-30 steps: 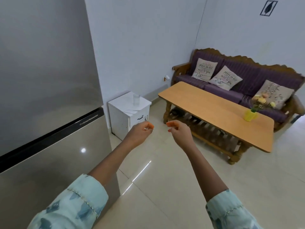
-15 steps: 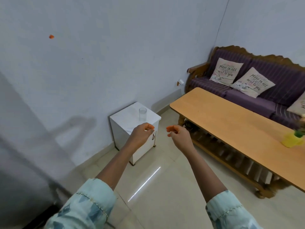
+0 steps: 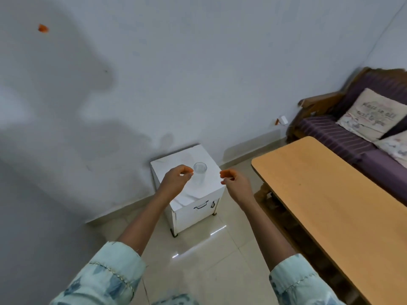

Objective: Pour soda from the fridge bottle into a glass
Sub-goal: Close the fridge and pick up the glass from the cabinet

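- My left hand [image 3: 176, 181] is raised in front of me, fingers loosely curled, thumb close to the forefinger, holding nothing.
- My right hand [image 3: 236, 184] is raised beside it, a gap between them, fingers also loosely curled around nothing.
- A clear glass [image 3: 200, 171] stands upright on a small white cabinet [image 3: 193, 213] against the wall, just past my left fingertips; I cannot tell whether they touch it.
- A long wooden table [image 3: 330, 205] lies to my right, with a purple sofa [image 3: 334, 130] behind it.
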